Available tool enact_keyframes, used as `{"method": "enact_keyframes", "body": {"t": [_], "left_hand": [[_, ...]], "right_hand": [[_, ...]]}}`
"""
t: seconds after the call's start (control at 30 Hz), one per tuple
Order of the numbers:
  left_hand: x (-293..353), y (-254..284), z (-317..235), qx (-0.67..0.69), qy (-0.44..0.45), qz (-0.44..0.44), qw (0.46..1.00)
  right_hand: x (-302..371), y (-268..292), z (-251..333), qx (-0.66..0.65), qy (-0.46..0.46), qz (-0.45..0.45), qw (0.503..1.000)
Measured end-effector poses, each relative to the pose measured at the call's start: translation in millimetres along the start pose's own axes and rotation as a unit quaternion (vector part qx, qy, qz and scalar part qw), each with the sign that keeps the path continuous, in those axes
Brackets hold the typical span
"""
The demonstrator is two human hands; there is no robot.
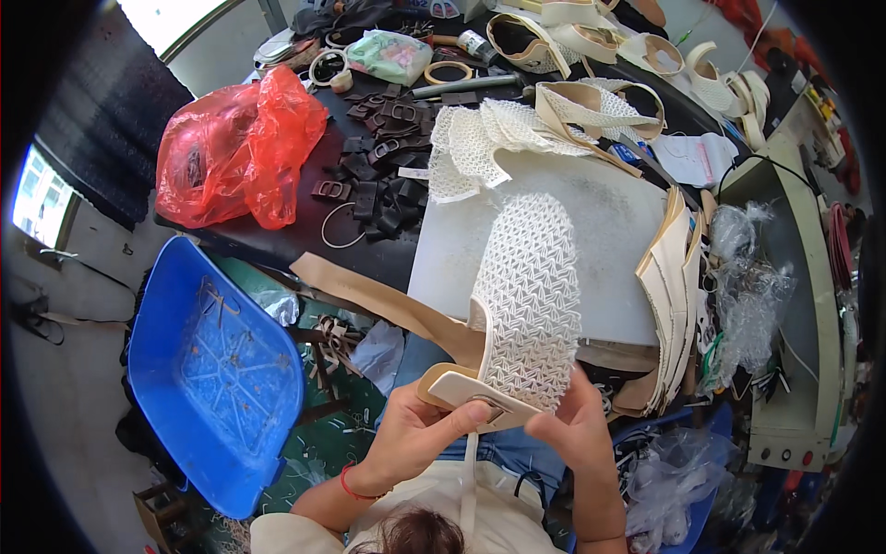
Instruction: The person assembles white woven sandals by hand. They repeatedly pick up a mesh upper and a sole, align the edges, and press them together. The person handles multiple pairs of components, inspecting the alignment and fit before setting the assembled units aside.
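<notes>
Close to my body, both hands hold a cream shoe upper (531,295) with a woven, open-patterned front. My left hand (420,436) grips its lower left, the thumb pressed beside a small metal buckle on a smooth cream band. My right hand (577,427) is closed on the lower right edge of the woven part, some fingers hidden behind it. A long tan strap (369,300) runs from the upper out to the left. Past it, a white work board (448,245) lies on the table with several woven pieces (494,138) stacked at its far edge.
Dark buckled straps (378,171) and a red plastic bag (240,152) lie on the table's left. A blue tub (231,369) stands at the lower left. Stacked cream pieces (669,295) sit right of the board, beside a metal cabinet (794,388). More sandal uppers (526,42) lie far back.
</notes>
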State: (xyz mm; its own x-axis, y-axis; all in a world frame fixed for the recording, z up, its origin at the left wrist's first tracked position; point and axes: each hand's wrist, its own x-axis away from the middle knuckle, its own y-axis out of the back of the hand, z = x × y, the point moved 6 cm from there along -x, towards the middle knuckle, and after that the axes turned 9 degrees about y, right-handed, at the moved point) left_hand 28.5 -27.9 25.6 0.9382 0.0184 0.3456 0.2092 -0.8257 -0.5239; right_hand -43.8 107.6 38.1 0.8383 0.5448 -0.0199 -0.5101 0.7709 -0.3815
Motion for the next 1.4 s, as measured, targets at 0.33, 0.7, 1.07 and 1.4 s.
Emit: {"method": "enact_keyframes", "body": {"t": [0.33, 0.7, 1.07, 1.4], "left_hand": [[-13.0, -30.7, -57.0, -0.276, -0.101, -0.061, 0.954], [-320.1, -159.8, -246.1, -0.642, -0.430, -0.137, 0.619], [-323.7, -36.2, -131.0, -0.795, -0.214, 0.170, 0.542], [-249.1, -83.0, -205.1, -0.638, -0.282, 0.127, 0.706]], "right_hand": [[-8.3, 12.8, 26.7, 0.195, 0.122, -0.016, 0.973], [2.7, 72.4, -8.9, 0.098, 0.013, -0.121, 0.988], [-4.2, 55.8, -24.4, 0.183, -0.041, -0.028, 0.982], [15.5, 43.2, -46.2, 0.169, -0.087, -0.045, 0.981]]}}
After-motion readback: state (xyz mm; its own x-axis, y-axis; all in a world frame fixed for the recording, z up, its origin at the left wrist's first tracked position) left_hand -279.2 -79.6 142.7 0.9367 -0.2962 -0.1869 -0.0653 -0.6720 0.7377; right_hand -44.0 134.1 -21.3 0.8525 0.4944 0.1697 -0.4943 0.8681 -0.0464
